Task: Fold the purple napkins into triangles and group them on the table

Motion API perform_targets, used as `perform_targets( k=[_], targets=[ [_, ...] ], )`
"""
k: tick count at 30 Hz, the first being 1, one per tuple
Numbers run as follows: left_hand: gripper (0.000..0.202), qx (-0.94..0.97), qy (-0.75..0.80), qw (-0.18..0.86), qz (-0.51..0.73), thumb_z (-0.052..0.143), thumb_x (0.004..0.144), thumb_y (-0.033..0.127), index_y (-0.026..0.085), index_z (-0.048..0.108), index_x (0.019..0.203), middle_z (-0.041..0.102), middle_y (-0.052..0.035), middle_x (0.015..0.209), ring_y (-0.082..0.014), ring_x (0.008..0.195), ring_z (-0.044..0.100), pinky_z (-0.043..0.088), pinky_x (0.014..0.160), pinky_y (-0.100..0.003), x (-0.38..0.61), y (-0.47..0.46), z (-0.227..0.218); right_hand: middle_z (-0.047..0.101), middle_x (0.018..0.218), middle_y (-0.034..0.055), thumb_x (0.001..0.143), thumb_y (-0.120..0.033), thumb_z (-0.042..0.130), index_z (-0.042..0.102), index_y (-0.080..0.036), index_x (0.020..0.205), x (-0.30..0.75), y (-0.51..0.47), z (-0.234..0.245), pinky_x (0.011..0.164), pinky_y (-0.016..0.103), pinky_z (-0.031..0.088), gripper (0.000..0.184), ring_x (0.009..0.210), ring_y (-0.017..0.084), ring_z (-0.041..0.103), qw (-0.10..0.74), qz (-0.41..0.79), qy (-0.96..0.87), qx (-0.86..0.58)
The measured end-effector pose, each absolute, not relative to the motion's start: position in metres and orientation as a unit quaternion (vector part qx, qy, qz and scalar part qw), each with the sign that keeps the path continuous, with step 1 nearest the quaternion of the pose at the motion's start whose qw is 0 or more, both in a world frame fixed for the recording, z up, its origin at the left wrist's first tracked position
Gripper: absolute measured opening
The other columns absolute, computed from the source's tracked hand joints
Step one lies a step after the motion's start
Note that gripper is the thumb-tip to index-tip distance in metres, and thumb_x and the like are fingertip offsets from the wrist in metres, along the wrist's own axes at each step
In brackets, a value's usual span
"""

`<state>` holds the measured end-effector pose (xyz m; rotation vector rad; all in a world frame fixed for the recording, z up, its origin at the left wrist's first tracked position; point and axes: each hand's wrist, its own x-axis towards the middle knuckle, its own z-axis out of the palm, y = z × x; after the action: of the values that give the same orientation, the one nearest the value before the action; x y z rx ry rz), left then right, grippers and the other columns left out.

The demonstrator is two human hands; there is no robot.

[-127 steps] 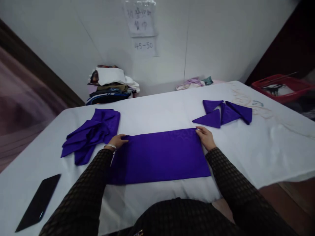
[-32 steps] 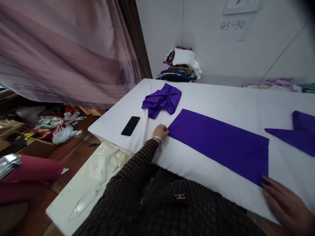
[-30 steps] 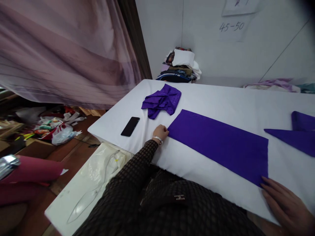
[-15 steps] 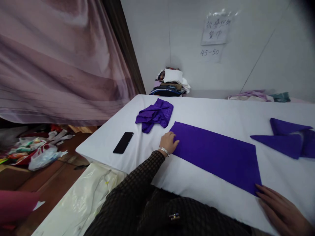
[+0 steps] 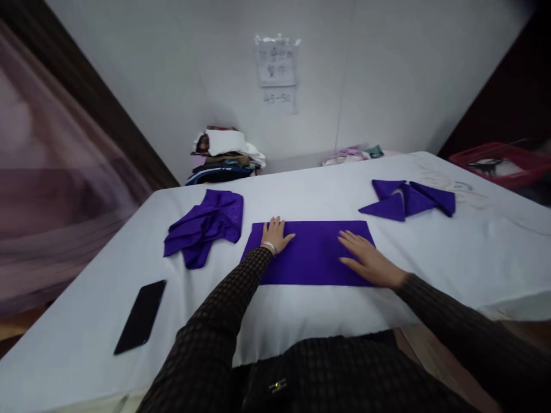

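A purple cloth (image 5: 316, 258), folded into a long rectangle, lies flat on the white-covered table before me. My left hand (image 5: 275, 234) rests on its left part, fingers spread and pointing away from me. On the right part lies my right hand (image 5: 365, 258), flat with the fingers stretched and the thumb apart. Neither hand grips anything. Left of the cloth is a crumpled purple cloth (image 5: 210, 226). Several purple pieces folded to points (image 5: 387, 206) lie beyond my right hand.
A black phone (image 5: 141, 316) lies at the table's left. Behind the table's back edge are a stack of folded clothes (image 5: 226, 155) and some pink and green fabric (image 5: 350, 154). A red basket (image 5: 508, 163) stands at the far right. Handwritten sheets (image 5: 276, 66) hang on the wall.
My right hand has moved from the cloth's near right corner onto its surface. The view has swung to the right, and my left hand stays near the cloth's left end.
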<state>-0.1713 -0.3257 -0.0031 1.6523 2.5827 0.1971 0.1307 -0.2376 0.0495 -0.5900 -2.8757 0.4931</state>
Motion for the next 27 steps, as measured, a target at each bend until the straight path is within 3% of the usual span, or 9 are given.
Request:
perform_targets(
  k=[3, 7, 10, 16, 21, 27],
  targets=[
    [0.067, 0.555, 0.829, 0.036, 0.05, 0.034, 0.088, 0.056, 0.016, 0.03, 0.142, 0.018, -0.0118, 0.153, -0.0289, 0.141, 0.01, 0.01, 0.112, -0.05, -0.168, -0.323, -0.012, 0.022, 0.152, 0.0118, 0.091, -0.056, 0.032, 0.028, -0.013, 0.144, 0.041, -0.247, 0.045, 0.112, 0.045, 0.017, 0.069, 0.14, 0.025, 0.016, 0.075, 0.185, -0.962, -0.188],
    [0.061, 0.553, 0.83, 0.071, 0.011, 0.032, 0.09, 0.04, 0.018, 0.022, 0.146, 0.013, -0.009, 0.154, -0.0268, 0.142, 0.008, 0.01, 0.112, -0.052, -0.17, -0.323, -0.021, 0.026, 0.15, 0.017, 0.09, -0.061, 0.025, 0.03, -0.007, 0.142, -0.048, -0.254, 0.02, 0.111, 0.046, 0.014, 0.075, 0.139, 0.029, 0.018, 0.08, 0.192, -0.958, -0.199],
    [0.06, 0.548, 0.834, 0.068, 0.003, 0.032, 0.089, 0.037, 0.02, 0.022, 0.146, 0.014, -0.0073, 0.154, -0.0264, 0.142, 0.008, 0.01, 0.112, -0.052, -0.174, -0.322, -0.023, 0.027, 0.15, 0.0156, 0.09, -0.064, 0.019, 0.031, -0.009, 0.141, -0.071, -0.246, 0.0, 0.11, 0.047, 0.013, 0.076, 0.139, 0.028, 0.019, 0.069, 0.195, -0.951, -0.229],
    [0.068, 0.549, 0.833, 0.056, 0.031, 0.026, 0.087, 0.06, 0.021, 0.029, 0.143, 0.019, -0.0072, 0.153, -0.0274, 0.141, 0.012, 0.011, 0.112, -0.052, -0.172, -0.322, -0.023, 0.025, 0.151, 0.0141, 0.089, -0.065, 0.02, 0.033, -0.012, 0.141, -0.001, -0.191, -0.021, 0.11, 0.05, 0.009, 0.075, 0.139, 0.028, 0.017, 0.044, 0.155, -0.932, -0.323],
    [0.07, 0.547, 0.833, 0.066, 0.044, 0.025, 0.087, 0.062, 0.02, 0.029, 0.143, 0.018, -0.0078, 0.153, -0.0271, 0.141, 0.01, 0.008, 0.112, -0.052, -0.174, -0.323, -0.025, 0.024, 0.151, 0.0124, 0.09, -0.062, 0.02, 0.029, -0.014, 0.143, 0.079, -0.151, -0.03, 0.11, 0.05, 0.012, 0.072, 0.139, 0.026, 0.017, 0.03, 0.095, -0.887, -0.451],
    [0.073, 0.52, 0.844, 0.123, 0.052, 0.025, 0.086, 0.065, 0.019, 0.03, 0.143, 0.02, -0.011, 0.153, -0.0305, 0.141, 0.012, 0.012, 0.111, -0.054, -0.17, -0.312, -0.004, 0.023, 0.151, 0.0129, 0.091, -0.059, 0.018, 0.029, -0.011, 0.143, 0.089, -0.15, -0.036, 0.109, 0.052, 0.016, 0.071, 0.139, 0.026, 0.017, 0.024, 0.06, -0.885, -0.462]
  ],
)
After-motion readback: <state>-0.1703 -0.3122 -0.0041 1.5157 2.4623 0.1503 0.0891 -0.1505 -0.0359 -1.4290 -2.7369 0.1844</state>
